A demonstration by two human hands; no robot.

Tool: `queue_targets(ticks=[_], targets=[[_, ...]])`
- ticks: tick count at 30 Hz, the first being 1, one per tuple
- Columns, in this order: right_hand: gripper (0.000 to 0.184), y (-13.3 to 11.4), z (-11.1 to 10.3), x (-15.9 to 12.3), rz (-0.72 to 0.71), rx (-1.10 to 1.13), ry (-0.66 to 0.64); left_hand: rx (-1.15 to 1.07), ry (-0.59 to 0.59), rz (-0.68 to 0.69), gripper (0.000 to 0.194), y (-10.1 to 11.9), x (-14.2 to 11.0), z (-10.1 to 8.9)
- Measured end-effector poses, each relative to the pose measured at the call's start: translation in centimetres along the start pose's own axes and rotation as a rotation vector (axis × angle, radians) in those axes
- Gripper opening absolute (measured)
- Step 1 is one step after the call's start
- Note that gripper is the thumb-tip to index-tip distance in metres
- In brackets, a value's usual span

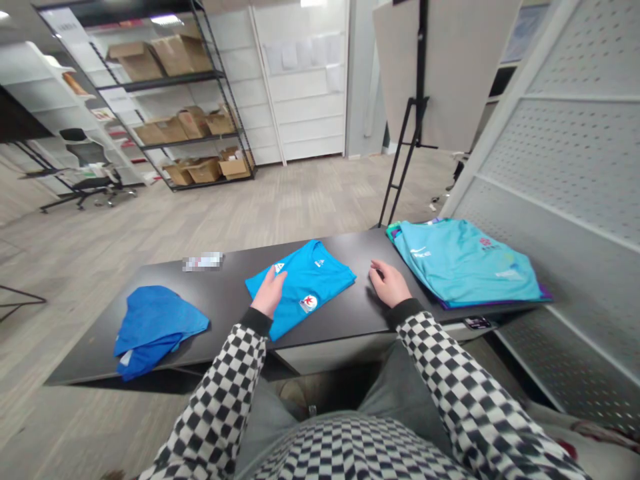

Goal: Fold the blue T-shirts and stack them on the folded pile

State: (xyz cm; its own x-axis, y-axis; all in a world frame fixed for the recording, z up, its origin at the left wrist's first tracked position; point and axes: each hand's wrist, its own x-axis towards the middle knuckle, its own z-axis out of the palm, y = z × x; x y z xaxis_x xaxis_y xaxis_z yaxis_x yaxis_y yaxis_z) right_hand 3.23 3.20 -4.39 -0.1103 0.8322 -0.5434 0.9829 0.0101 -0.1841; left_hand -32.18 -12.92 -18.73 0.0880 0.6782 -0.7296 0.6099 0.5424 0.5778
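Note:
A bright blue T-shirt (pixel 295 293) lies folded on the dark table, its round collar toward the far edge and a white-and-red round emblem on it. My left hand (pixel 269 293) rests over its left part, thumb and fingers apart; its lower fingers are hidden. To the right of the shirt, my right hand (pixel 390 284) hovers at the table, fingers loosely bent with a gap at the thumb and nothing seen between them. Beyond it is a stack of folded shirts, with a light turquoise shirt (pixel 465 260) on top. At the left lies a crumpled darker blue garment (pixel 155 327).
The black table (pixel 225 293) spans in front of me. A small blurred item (pixel 203 261) lies near its far edge. A perforated grey panel (pixel 575 133) stands close on the right. Behind are a board on a black stand (pixel 417 113) and a shelf with cardboard boxes (pixel 183 57).

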Motion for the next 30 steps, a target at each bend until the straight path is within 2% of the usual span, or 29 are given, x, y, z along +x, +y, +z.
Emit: queue_targets(ticks=[3,5,7,9,13,15,18,21,23,26,30], targets=[[0.049,-0.1,0.0,0.0,-0.001,0.008,-0.004,-0.072,0.07,-0.011,0.067,-3.7,-1.2,-2.9],[0.049,-0.2,0.1,0.0,0.006,0.012,-0.002,-0.044,-0.018,0.08,0.064,-5.6,-2.2,-4.2],[0.048,-0.2,0.2,0.0,0.013,0.009,-0.002,0.051,-0.144,0.126,0.064,-6.7,-3.3,-4.5],[0.048,-0.1,0.1,0.2,0.018,0.001,-0.005,0.136,-0.188,0.073,0.066,-6.6,-4.7,-4.1],[0.046,-0.6,-0.6,0.3,0.004,-0.044,0.006,0.212,-0.118,-0.078,0.07,-4.2,-8.6,-2.1],[0.044,-2.2,-0.8,-0.4,-0.043,-0.083,0.01,0.216,-0.074,-0.108,0.074,-2.8,-11.0,-1.2],[0.041,-7.1,-0.2,-3.4,-0.217,-0.084,-0.082,0.145,-0.014,-0.098,0.07,-1.9,-14.2,-0.8],[0.042,-13.2,1.6,-8.3,-0.536,-0.019,-0.372,0.05,0.013,0.026,0.067,-2.7,-16.0,-1.7],[0.049,-16.2,3.0,-11.5,-0.609,-0.044,-0.478,0.029,-0.018,0.106,0.071,-3.8,-16.4,-2.6],[0.068,-17.3,4.3,-14.1,-0.593,-0.127,-0.54,0.061,-0.123,0.159,0.077,-5.5,-16.7,-3.7],[0.069,-15.1,4.1,-13.7,-0.592,-0.189,-0.535,0.14,-0.136,0.148,0.078,-6.4,-17.2,-4.1]])
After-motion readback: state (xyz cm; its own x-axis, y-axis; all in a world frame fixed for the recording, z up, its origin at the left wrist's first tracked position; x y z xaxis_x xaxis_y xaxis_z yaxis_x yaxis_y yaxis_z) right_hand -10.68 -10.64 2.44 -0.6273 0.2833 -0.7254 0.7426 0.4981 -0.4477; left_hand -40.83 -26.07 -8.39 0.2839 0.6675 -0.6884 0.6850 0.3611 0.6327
